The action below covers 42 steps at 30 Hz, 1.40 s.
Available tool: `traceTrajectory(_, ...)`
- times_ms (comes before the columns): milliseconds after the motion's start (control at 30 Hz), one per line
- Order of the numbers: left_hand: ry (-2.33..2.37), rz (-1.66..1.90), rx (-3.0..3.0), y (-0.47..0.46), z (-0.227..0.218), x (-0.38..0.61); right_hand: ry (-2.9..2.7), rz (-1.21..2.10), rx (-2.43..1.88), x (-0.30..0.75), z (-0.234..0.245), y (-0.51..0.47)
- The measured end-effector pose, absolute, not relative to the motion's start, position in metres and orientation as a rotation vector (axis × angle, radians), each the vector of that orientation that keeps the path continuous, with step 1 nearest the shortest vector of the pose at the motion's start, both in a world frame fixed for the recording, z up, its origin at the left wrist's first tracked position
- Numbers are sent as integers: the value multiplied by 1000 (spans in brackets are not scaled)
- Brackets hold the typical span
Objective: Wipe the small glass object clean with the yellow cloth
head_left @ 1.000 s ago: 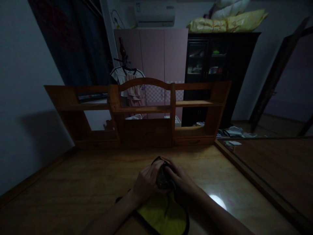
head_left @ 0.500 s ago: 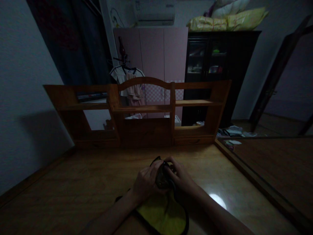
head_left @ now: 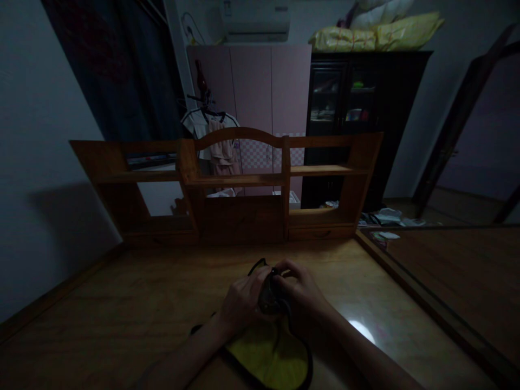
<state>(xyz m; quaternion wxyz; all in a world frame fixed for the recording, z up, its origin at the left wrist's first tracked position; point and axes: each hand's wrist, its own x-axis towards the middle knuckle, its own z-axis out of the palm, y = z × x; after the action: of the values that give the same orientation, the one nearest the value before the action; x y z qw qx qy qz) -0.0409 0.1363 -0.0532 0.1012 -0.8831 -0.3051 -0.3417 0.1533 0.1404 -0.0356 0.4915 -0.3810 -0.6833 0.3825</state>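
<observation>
Between my hands is a small dark, rounded, glossy object [head_left: 268, 299]; its kind is hard to make out in the dim light. My left hand [head_left: 242, 299] is closed around its left side, and the back of the hand hides much of it. At its upper right edge, the fingers of my right hand [head_left: 298, 287] are bent and pinched together. Beneath the hands a yellow cloth [head_left: 276, 355] with black edging lies on the wooden tabletop [head_left: 134, 303], and part of it loops up beyond my left fingers.
A wooden shelf unit [head_left: 235, 180] with several compartments stands along the back of the tabletop. A raised wooden edge [head_left: 400, 279] runs down the right side. The left side meets a wall [head_left: 49, 233]. Light reflects off the surface near my right forearm.
My right fingers have shifted slightly at the top of the dark object. The left hand and the yellow cloth stay almost where they were.
</observation>
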Motion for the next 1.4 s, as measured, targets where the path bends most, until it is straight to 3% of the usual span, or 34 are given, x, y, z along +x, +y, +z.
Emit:
traceTrajectory(700, -738, -1015, -2710, 141, -53, -45, -1605, 933, -920, 158, -35, 143)
traceTrajectory(1033, -802, -1033, -2620, 136, -53, -41, -1484, 1167, -911, 159, -39, 152)
traceTrajectory(1400, -749, -1052, -2688, 139, -54, -42, -1465, 1199, -931, 158, -41, 153)
